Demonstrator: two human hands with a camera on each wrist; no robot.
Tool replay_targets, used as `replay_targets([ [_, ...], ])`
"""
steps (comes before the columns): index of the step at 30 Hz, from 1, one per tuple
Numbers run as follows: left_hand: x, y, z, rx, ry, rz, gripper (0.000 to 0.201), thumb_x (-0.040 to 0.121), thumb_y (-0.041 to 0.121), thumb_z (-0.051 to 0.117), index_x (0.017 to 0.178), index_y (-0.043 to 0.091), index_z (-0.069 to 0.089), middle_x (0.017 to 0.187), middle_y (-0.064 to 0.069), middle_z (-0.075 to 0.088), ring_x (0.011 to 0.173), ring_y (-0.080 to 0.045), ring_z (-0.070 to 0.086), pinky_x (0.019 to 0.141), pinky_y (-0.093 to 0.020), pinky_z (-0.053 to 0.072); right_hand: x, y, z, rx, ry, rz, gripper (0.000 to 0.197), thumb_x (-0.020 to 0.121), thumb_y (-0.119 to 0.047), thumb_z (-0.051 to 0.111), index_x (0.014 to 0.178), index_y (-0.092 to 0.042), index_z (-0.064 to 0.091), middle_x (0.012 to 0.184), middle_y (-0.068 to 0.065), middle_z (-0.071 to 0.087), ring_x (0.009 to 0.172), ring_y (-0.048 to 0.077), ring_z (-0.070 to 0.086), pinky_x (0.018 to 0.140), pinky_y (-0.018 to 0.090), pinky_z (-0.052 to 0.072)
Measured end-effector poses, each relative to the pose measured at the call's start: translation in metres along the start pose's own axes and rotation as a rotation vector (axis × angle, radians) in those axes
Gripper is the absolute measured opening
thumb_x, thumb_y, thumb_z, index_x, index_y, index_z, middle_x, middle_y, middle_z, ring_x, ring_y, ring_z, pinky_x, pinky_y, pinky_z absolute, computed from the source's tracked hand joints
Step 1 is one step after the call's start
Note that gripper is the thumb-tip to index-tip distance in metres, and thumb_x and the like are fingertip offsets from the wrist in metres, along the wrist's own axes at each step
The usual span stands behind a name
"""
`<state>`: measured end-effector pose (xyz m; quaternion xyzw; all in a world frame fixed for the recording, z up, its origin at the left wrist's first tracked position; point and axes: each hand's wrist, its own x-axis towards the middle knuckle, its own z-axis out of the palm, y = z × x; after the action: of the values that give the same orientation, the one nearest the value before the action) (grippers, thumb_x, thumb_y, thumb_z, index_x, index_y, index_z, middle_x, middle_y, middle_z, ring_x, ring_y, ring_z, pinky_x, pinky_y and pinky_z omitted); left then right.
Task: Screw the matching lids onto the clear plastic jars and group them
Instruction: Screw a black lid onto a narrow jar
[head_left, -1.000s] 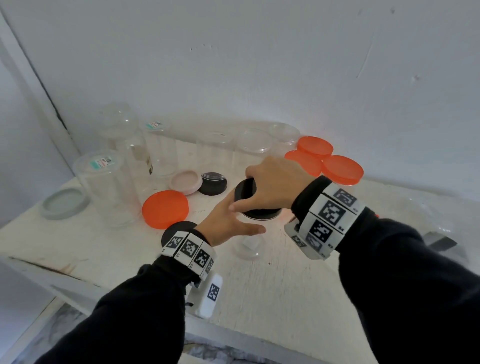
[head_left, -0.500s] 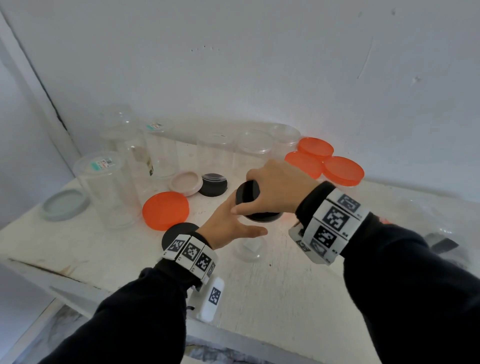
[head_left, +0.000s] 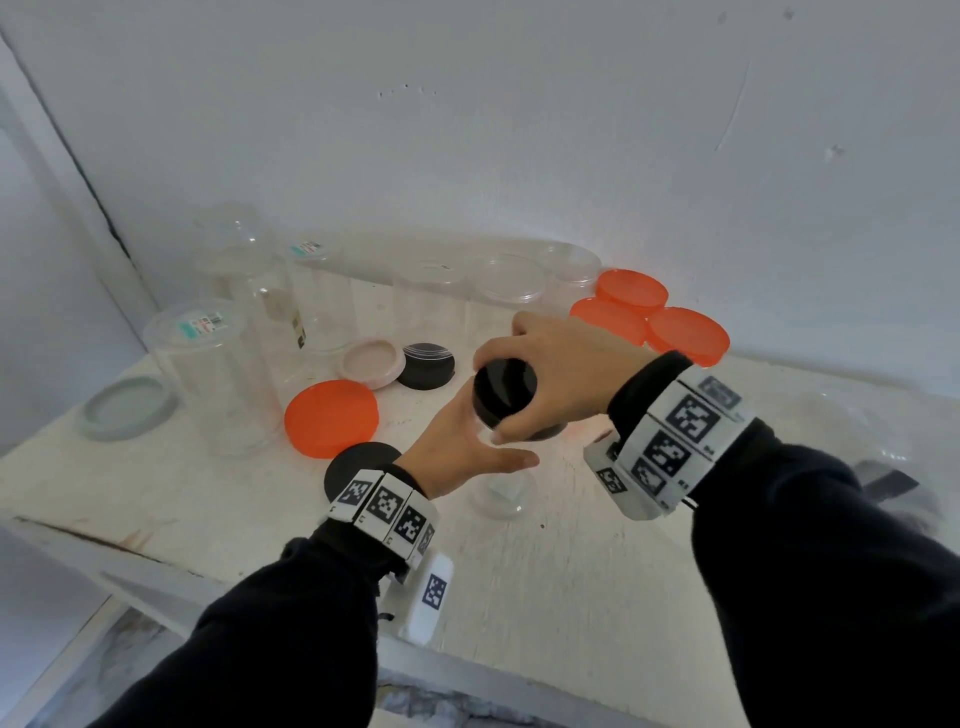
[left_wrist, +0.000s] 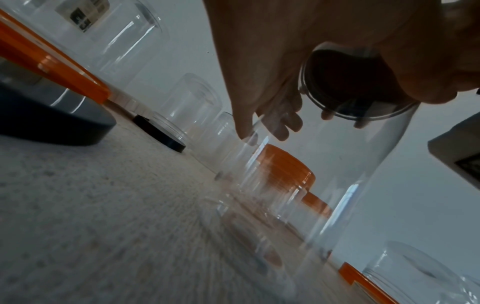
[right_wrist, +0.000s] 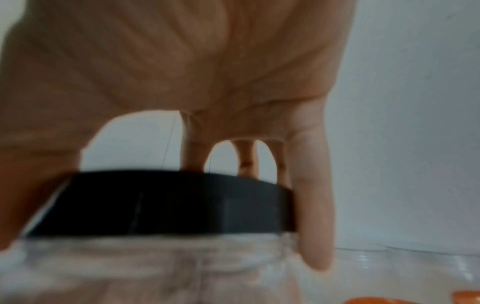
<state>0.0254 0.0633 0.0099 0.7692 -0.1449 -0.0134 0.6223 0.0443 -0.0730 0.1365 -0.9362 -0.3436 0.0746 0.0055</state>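
Atop the upright clear jar (head_left: 501, 483), a black lid (head_left: 504, 397) is gripped by the right hand (head_left: 563, 369); the jar's wall is grasped by the left hand (head_left: 460, 449).

Your clear jar (head_left: 501, 486) stands upright on the white surface (head_left: 545, 571), black lid (head_left: 504, 387) seated on its mouth. Other open clear jars (head_left: 218, 374) line the back; orange lids (head_left: 331, 418), black lids (head_left: 426, 365) lie flat nearby.
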Motion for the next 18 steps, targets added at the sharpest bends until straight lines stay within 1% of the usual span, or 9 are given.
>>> replay_targets([
  [3,-0.001,0.001,0.0,0.028,0.014,-0.005,0.076,0.056,0.031,0.081,0.118,0.041,0.038,0.117,0.019,0.054,0.108,0.013,0.05,0.085,-0.009,0.041,0.002,-0.01,0.01,-0.108,0.123,0.134,0.069,0.072,-0.073,0.053,0.119,-0.023,0.053,0.096,0.0,0.049,0.083,0.018,0.05,0.067,0.027,0.042],
  [4,-0.001,0.002,0.0,0.025,0.016,0.001,0.076,0.056,0.031,0.081,0.118,0.042,0.037,0.118,0.02,0.053,0.107,0.014,0.049,0.085,-0.007,0.041,0.002,-0.012,0.01,-0.142,0.127,0.151,0.071,0.072,-0.075,0.05,0.118,-0.021,0.053,0.096,0.001,0.051,0.082,0.018,0.051,0.066,0.028,0.042],
  [6,-0.002,0.003,0.0,0.015,0.011,0.002,0.082,0.054,0.038,0.081,0.123,0.037,0.038,0.12,0.018,0.053,0.11,0.012,0.049,0.087,-0.008,0.041,0.001,-0.012,0.005,-0.151,0.054,0.132,0.073,0.074,-0.076,0.048,0.125,-0.024,0.048,0.104,0.001,0.051,0.087,0.018,0.052,0.069,0.028,0.043],
  [7,-0.001,0.003,0.0,0.012,0.008,0.009,0.084,0.053,0.04,0.08,0.127,0.032,0.039,0.121,0.016,0.054,0.112,0.009,0.05,0.088,-0.01,0.041,-0.001,-0.01,0.002,-0.092,-0.025,0.095,0.071,0.076,-0.071,0.052,0.131,-0.028,0.043,0.112,0.001,0.048,0.094,0.018,0.052,0.074,0.029,0.044],
  [9,-0.001,0.003,0.001,0.014,0.006,0.022,0.085,0.053,0.041,0.079,0.128,0.027,0.041,0.122,0.012,0.056,0.114,0.003,0.051,0.092,-0.015,0.043,-0.006,-0.005,-0.008,0.068,-0.186,-0.012,0.07,0.078,-0.051,0.065,0.138,-0.038,0.032,0.127,-0.003,0.037,0.108,0.017,0.047,0.089,0.033,0.046],
  [11,-0.001,0.002,0.0,0.014,0.009,0.021,0.084,0.053,0.041,0.08,0.127,0.024,0.044,0.121,0.008,0.058,0.115,-0.002,0.053,0.096,-0.022,0.043,-0.01,-0.004,-0.014,0.107,-0.227,-0.073,0.07,0.076,-0.035,0.071,0.136,-0.043,0.036,0.129,-0.006,0.036,0.112,0.016,0.044,0.095,0.034,0.044],
  [13,-0.001,0.001,0.001,0.013,0.013,0.012,0.086,0.053,0.041,0.081,0.128,0.023,0.043,0.122,0.007,0.058,0.115,-0.002,0.053,0.097,-0.021,0.043,-0.01,-0.003,-0.013,0.092,-0.151,-0.054,0.066,0.074,-0.037,0.073,0.132,-0.044,0.042,0.121,-0.006,0.042,0.106,0.014,0.045,0.089,0.03,0.044],
  [16,-0.002,0.001,0.001,0.03,0.033,0.005,0.084,0.057,0.03,0.084,0.129,0.026,0.04,0.121,0.013,0.056,0.111,0.006,0.052,0.088,-0.012,0.042,-0.008,-0.01,-0.006,-0.005,0.007,0.023,0.058,0.074,-0.055,0.066,0.126,-0.032,0.052,0.097,-0.005,0.048,0.084,0.011,0.046,0.066,0.019,0.04],
  [18,-0.002,0.001,0.001,0.043,0.042,-0.006,0.08,0.063,0.02,0.084,0.128,0.027,0.039,0.119,0.016,0.055,0.109,0.008,0.051,0.086,-0.013,0.042,-0.005,-0.017,0.001,-0.09,0.109,0.088,0.059,0.076,-0.064,0.058,0.118,-0.023,0.058,0.088,-0.004,0.051,0.077,0.013,0.049,0.062,0.022,0.042],
])
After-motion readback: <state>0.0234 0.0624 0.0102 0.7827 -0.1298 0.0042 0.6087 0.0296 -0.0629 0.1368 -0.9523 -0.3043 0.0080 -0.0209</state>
